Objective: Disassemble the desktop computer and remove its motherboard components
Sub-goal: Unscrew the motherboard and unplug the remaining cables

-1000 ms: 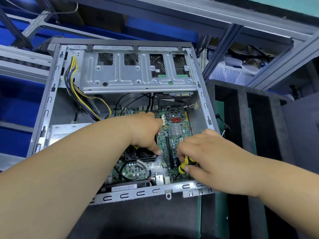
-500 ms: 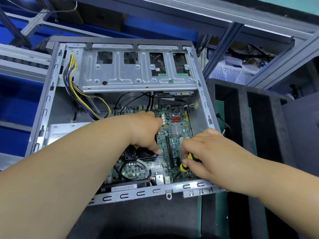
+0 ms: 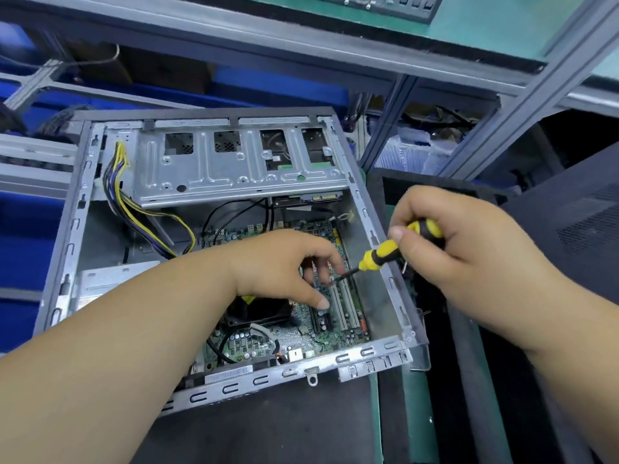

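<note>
An open grey desktop case (image 3: pixel 385 272) lies on its side in front of me, with the green motherboard (image 3: pixel 301 336) at its bottom. My left hand (image 3: pixel 284 266) reaches into the case and rests its fingertips on the board near the white expansion slots (image 3: pixel 345 306), holding nothing that I can see. My right hand (image 3: pixel 469 249) hovers over the case's right wall, shut on a yellow-and-black screwdriver (image 3: pixel 392 251) whose tip slants down to the left towards my left fingers. The black CPU fan (image 3: pixel 261 313) is partly hidden under my left wrist.
A metal drive cage (image 3: pixel 234 172) spans the top of the case, with a yellow-and-black cable bundle (image 3: pixel 124 199) at its left. Black foam trays (image 3: pixel 469 396) stand to the right. An aluminium frame and shelf (image 3: pixel 301 38) run above, with blue bins behind.
My right hand lifted the screwdriver up and to the right, off the board's lower right area to above the case wall. My left hand slid slightly right along the board.
</note>
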`<state>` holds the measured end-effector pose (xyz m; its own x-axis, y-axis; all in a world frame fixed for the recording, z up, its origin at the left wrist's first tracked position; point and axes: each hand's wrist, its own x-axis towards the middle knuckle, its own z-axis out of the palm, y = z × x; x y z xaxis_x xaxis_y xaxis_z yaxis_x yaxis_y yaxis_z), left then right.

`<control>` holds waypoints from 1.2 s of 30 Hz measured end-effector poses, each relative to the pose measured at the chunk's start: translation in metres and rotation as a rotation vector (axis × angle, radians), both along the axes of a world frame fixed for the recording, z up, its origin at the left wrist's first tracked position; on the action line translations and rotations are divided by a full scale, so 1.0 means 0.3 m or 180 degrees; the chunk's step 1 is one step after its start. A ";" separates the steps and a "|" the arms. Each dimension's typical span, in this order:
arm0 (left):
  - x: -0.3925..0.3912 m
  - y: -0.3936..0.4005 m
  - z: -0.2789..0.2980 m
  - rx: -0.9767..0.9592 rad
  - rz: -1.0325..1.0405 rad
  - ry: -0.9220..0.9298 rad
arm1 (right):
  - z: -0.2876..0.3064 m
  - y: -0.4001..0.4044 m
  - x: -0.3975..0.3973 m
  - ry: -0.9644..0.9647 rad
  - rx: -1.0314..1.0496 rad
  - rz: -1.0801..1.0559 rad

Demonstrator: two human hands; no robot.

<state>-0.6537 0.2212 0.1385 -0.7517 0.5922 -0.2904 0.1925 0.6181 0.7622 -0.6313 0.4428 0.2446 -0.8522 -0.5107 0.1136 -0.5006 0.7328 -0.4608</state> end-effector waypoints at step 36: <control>0.119 0.772 0.077 -0.1715 0.0096 0.2210 | -0.230 0.613 0.046 -0.0621 -0.2695 -0.2240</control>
